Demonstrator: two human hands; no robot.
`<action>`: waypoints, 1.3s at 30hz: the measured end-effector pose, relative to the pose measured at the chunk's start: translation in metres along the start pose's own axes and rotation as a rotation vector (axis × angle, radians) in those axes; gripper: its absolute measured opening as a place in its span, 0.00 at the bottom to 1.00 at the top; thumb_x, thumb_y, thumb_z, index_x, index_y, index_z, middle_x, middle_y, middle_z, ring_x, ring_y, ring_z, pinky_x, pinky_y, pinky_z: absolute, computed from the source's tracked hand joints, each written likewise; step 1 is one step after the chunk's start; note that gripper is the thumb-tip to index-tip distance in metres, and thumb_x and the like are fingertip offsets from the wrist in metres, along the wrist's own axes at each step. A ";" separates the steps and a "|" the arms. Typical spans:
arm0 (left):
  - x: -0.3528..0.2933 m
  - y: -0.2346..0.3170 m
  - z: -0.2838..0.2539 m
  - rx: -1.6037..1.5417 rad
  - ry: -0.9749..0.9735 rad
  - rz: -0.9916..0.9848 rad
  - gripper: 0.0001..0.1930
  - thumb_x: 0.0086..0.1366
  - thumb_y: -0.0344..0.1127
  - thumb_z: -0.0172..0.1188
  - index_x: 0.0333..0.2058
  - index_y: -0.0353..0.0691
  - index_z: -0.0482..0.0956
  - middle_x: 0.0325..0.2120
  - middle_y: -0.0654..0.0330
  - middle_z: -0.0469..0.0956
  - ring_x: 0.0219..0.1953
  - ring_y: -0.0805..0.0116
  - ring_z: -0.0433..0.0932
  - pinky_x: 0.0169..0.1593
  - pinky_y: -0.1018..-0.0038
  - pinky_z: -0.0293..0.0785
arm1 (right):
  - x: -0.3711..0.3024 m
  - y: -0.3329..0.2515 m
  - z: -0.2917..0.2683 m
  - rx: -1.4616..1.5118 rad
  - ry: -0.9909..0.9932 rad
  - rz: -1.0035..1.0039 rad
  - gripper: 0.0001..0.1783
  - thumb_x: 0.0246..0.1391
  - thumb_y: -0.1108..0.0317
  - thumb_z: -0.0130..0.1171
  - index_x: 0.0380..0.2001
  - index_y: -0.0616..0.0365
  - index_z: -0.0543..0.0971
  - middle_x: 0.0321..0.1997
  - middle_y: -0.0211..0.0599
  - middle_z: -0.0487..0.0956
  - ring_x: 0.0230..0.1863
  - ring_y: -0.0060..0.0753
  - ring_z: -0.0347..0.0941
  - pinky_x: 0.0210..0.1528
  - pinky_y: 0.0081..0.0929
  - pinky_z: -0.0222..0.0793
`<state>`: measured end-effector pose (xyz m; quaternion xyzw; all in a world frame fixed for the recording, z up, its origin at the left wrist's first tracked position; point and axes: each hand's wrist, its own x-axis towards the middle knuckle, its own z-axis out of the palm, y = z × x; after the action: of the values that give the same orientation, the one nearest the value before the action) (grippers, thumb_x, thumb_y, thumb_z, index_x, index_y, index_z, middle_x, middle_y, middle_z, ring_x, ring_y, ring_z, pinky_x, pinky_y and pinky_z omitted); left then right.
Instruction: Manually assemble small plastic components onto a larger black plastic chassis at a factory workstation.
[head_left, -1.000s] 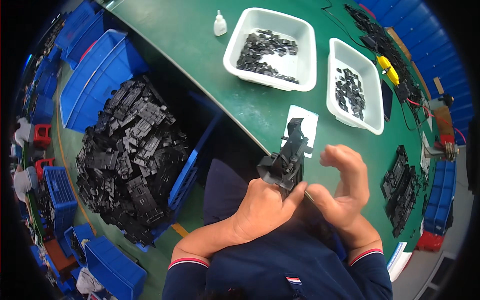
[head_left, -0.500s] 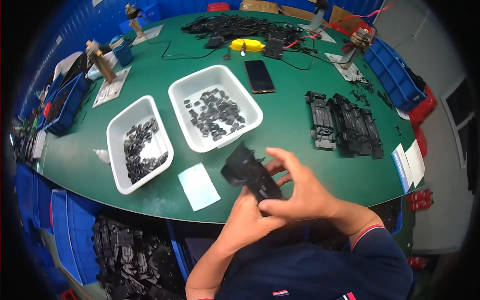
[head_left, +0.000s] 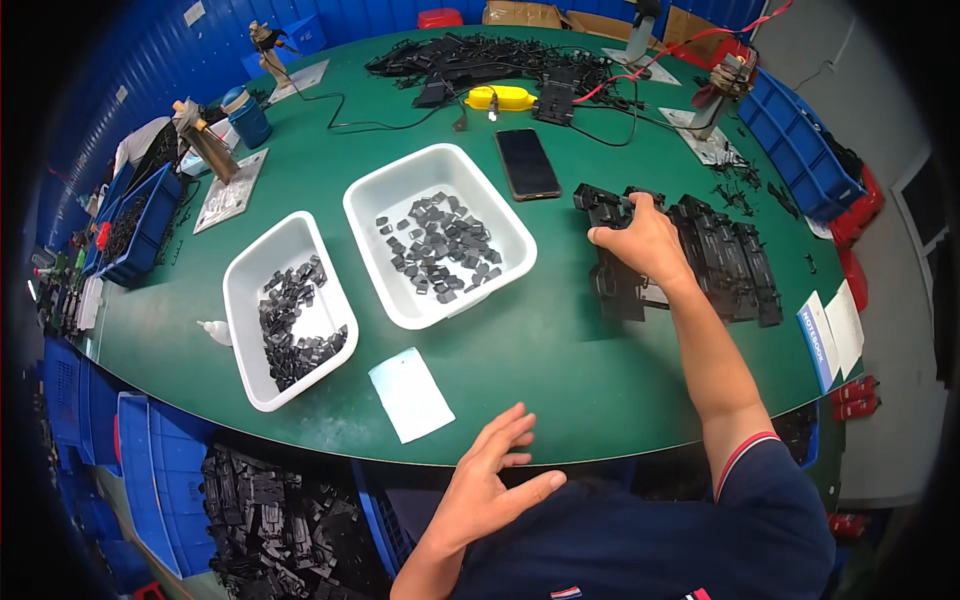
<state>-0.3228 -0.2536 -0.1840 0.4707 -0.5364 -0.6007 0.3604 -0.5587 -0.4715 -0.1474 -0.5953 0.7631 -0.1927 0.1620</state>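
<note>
My right hand [head_left: 648, 242] reaches out over the table with thumb and fingers around the upper part of a long black plastic part [head_left: 618, 293]. That part is at the left end of a row of similar black parts [head_left: 725, 255]; whether it touches the table is hard to see. Near the table's front edge my left hand [head_left: 488, 488] is held up, fingers apart, with nothing in it. A folded white paper [head_left: 411, 396] lies on the table to its left.
Two white tubs [head_left: 505, 300] [head_left: 240, 320] hold small black pieces. Behind them are a phone [head_left: 527, 163], a yellow power strip [head_left: 500, 98] and a black heap [head_left: 460, 55]. A notebook [head_left: 818, 340] lies at right. Blue crates [head_left: 165, 480] with black parts stand below the front edge.
My right hand has carried the black part from in front of me to the row at the right. My left hand has let go of it and opened. The view has shifted slightly.
</note>
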 end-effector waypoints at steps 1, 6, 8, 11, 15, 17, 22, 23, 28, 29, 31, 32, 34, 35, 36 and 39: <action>-0.003 -0.001 -0.002 -0.010 0.009 -0.008 0.36 0.53 0.32 0.71 0.58 0.27 0.65 0.62 0.44 0.59 0.56 0.58 0.70 0.54 0.65 0.73 | 0.002 -0.006 0.003 -0.028 -0.012 -0.002 0.49 0.37 0.52 0.66 0.58 0.74 0.61 0.49 0.61 0.76 0.54 0.54 0.72 0.56 0.37 0.68; -0.009 -0.009 -0.010 -0.050 0.047 -0.023 0.35 0.54 0.32 0.71 0.58 0.27 0.66 0.61 0.45 0.61 0.56 0.59 0.71 0.54 0.66 0.73 | 0.015 -0.017 0.019 -0.108 -0.047 -0.019 0.42 0.39 0.53 0.65 0.52 0.73 0.65 0.44 0.59 0.78 0.49 0.57 0.75 0.53 0.40 0.70; -0.009 -0.011 -0.012 -0.050 0.047 -0.020 0.35 0.54 0.32 0.71 0.58 0.27 0.66 0.61 0.46 0.61 0.56 0.59 0.71 0.54 0.66 0.73 | 0.020 -0.016 0.027 -0.183 -0.028 -0.030 0.40 0.39 0.53 0.65 0.50 0.72 0.66 0.43 0.59 0.78 0.47 0.57 0.76 0.52 0.41 0.71; -0.014 -0.012 -0.015 -0.033 0.058 -0.013 0.34 0.54 0.31 0.70 0.58 0.28 0.66 0.61 0.46 0.62 0.56 0.59 0.71 0.54 0.66 0.73 | 0.022 -0.011 0.035 -0.268 0.018 -0.050 0.38 0.39 0.52 0.65 0.47 0.71 0.67 0.42 0.59 0.78 0.46 0.58 0.76 0.50 0.43 0.72; -0.026 -0.013 -0.029 -0.035 0.109 0.004 0.34 0.53 0.29 0.70 0.58 0.29 0.66 0.60 0.48 0.64 0.56 0.60 0.71 0.54 0.67 0.73 | 0.021 0.000 0.031 -0.373 0.066 -0.050 0.36 0.40 0.52 0.64 0.45 0.69 0.68 0.40 0.59 0.79 0.44 0.58 0.77 0.48 0.44 0.73; -0.034 -0.012 -0.039 -0.053 0.159 0.009 0.34 0.53 0.27 0.70 0.58 0.30 0.66 0.59 0.49 0.65 0.56 0.61 0.71 0.54 0.68 0.72 | 0.020 0.001 0.028 -0.393 0.062 -0.077 0.35 0.40 0.51 0.64 0.45 0.68 0.68 0.38 0.59 0.79 0.42 0.59 0.77 0.47 0.45 0.73; -0.057 -0.012 -0.072 -0.149 0.335 0.035 0.29 0.55 0.25 0.67 0.56 0.30 0.69 0.56 0.51 0.69 0.53 0.63 0.73 0.53 0.70 0.72 | 0.017 -0.019 0.040 -0.208 0.211 -0.507 0.24 0.47 0.58 0.66 0.40 0.68 0.76 0.33 0.49 0.81 0.34 0.47 0.79 0.39 0.37 0.74; -0.061 -0.016 -0.076 -0.175 0.397 0.043 0.28 0.56 0.27 0.67 0.55 0.30 0.70 0.54 0.49 0.71 0.52 0.63 0.75 0.52 0.70 0.73 | 0.015 -0.037 0.041 0.008 0.101 -0.549 0.21 0.48 0.60 0.66 0.39 0.67 0.77 0.32 0.47 0.81 0.33 0.43 0.79 0.39 0.34 0.73; -0.093 -0.037 -0.090 -0.290 0.758 -0.016 0.20 0.60 0.31 0.65 0.51 0.32 0.75 0.41 0.55 0.80 0.42 0.71 0.79 0.47 0.75 0.75 | 0.002 -0.112 0.081 0.110 -0.241 -0.911 0.13 0.48 0.69 0.63 0.37 0.65 0.80 0.31 0.43 0.81 0.31 0.33 0.78 0.39 0.28 0.72; -0.104 -0.046 -0.094 -0.308 0.884 0.007 0.19 0.60 0.32 0.64 0.49 0.33 0.76 0.38 0.56 0.80 0.40 0.72 0.79 0.46 0.76 0.75 | 0.001 -0.114 0.090 0.050 -0.212 -0.963 0.16 0.45 0.68 0.63 0.38 0.66 0.79 0.32 0.49 0.81 0.33 0.42 0.79 0.39 0.33 0.72; -0.142 -0.075 -0.106 -0.211 1.212 -0.009 0.17 0.60 0.32 0.64 0.48 0.32 0.77 0.37 0.57 0.81 0.38 0.73 0.79 0.44 0.76 0.75 | 0.007 -0.118 0.100 -0.237 -0.352 -0.939 0.18 0.37 0.69 0.62 0.35 0.68 0.78 0.29 0.55 0.78 0.33 0.52 0.77 0.37 0.37 0.71; -0.166 -0.087 -0.112 -0.053 1.427 -0.046 0.17 0.59 0.31 0.64 0.47 0.32 0.77 0.35 0.57 0.81 0.37 0.72 0.80 0.44 0.76 0.75 | 0.008 -0.123 0.103 -0.284 -0.384 -0.943 0.16 0.38 0.70 0.61 0.33 0.68 0.78 0.28 0.55 0.78 0.32 0.51 0.76 0.35 0.36 0.70; -0.207 -0.098 -0.120 0.008 1.733 -0.085 0.16 0.59 0.30 0.63 0.45 0.31 0.77 0.36 0.54 0.81 0.37 0.69 0.80 0.43 0.74 0.76 | 0.034 -0.113 0.115 -0.329 -0.430 -0.969 0.11 0.37 0.74 0.60 0.28 0.69 0.77 0.26 0.54 0.77 0.29 0.47 0.75 0.34 0.35 0.69; -0.230 -0.108 -0.125 0.112 1.856 -0.075 0.15 0.59 0.30 0.63 0.44 0.30 0.78 0.36 0.53 0.81 0.37 0.69 0.80 0.42 0.74 0.76 | 0.047 -0.107 0.122 -0.329 -0.463 -0.996 0.09 0.37 0.76 0.59 0.26 0.69 0.76 0.24 0.53 0.76 0.27 0.45 0.75 0.33 0.35 0.69; -0.251 -0.109 -0.128 0.227 1.945 -0.136 0.15 0.59 0.29 0.62 0.44 0.30 0.78 0.36 0.52 0.80 0.37 0.68 0.80 0.42 0.73 0.77 | 0.049 -0.105 0.125 -0.335 -0.473 -0.984 0.08 0.36 0.79 0.57 0.25 0.69 0.76 0.23 0.51 0.76 0.27 0.43 0.74 0.32 0.35 0.69; -0.303 -0.124 -0.145 0.521 2.114 -0.367 0.16 0.57 0.29 0.62 0.44 0.29 0.77 0.38 0.48 0.78 0.36 0.61 0.79 0.42 0.71 0.76 | 0.043 -0.105 0.120 -0.213 -0.454 -0.895 0.09 0.34 0.83 0.56 0.25 0.68 0.75 0.22 0.47 0.75 0.26 0.40 0.73 0.32 0.34 0.68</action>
<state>-0.0856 0.0071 -0.2494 0.8809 0.0100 0.1915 0.4326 -0.4234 -0.5477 -0.2018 -0.9036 0.3945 -0.0304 0.1640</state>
